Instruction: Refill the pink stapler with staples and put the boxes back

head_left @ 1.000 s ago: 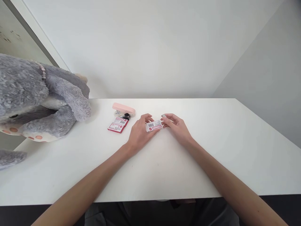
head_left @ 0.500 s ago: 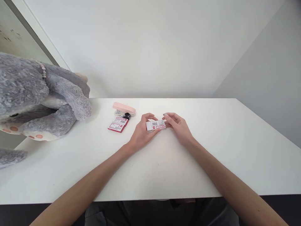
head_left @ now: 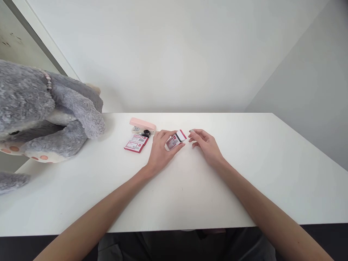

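My left hand [head_left: 161,148] is closed around a small white-and-red printed box [head_left: 172,142], thumb below and fingers above. The box is tilted, with its right end raised; a white flap and a dark strip show there. It looks like a box of staples. To its right, a short gap away, my right hand [head_left: 207,145] has thumb and forefinger drawn together. A tiny grey bit shows at those fingertips, too small to name. Left of my left hand, a pink stapler [head_left: 143,124] rests beside a second red-and-white box [head_left: 136,143].
A black clip-like object [head_left: 146,133] lies between the stapler and the second box. A large grey plush toy [head_left: 67,112] takes up the left side of the white table [head_left: 185,195]. A pale wall [head_left: 174,58] rises behind the table.
The box in my left hand has turned, its right end now tipped up toward the far side. My right fingers have come apart from it; my right hand has hardly moved.
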`<state>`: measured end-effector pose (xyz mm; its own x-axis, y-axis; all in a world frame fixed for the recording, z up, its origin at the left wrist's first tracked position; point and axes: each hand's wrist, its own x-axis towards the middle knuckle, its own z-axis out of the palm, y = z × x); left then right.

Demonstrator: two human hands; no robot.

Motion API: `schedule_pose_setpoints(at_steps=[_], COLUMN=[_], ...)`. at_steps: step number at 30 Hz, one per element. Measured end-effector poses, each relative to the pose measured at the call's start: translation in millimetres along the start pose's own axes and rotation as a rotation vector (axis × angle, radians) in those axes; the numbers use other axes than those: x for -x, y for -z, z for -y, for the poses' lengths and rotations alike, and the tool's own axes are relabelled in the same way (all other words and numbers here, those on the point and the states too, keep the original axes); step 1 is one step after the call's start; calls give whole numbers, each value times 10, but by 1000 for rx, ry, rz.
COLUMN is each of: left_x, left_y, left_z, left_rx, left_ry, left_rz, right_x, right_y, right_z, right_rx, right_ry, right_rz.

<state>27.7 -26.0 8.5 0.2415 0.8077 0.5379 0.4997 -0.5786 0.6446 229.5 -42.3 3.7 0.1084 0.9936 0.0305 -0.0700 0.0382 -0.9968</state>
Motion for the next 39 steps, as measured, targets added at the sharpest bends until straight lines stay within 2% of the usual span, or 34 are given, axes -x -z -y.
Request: schedule_pose_setpoints(at_steps=[5,12,14,18,24,28,32,39], left_x=[33,62,61,47,27,21,20,29], left_y=[-46,-67,-65,-65,-47,-29,-26,-28], left_z=[92,131,124,100,54,34,31,24], left_rx=[-131,-170,-157,-134,-85,-60,-49,-41], left_ry=[17,-2,-7,23,104,139,116,51], left_rz=[115,203,216,217,239,245,244,246], right_x=[8,70,68,39,9,23,43,61], right_y=[13,-63,-67,-33,-20,-36,-33,-28], right_z=[13,-40,-88,-161,-153,-76,-14,-11], right_rx=[76,385,455,513,501,355,303,253], right_ry=[83,370,418,457,426,285,132,39], right_rz=[-15,184,184,105,81,60,54,161])
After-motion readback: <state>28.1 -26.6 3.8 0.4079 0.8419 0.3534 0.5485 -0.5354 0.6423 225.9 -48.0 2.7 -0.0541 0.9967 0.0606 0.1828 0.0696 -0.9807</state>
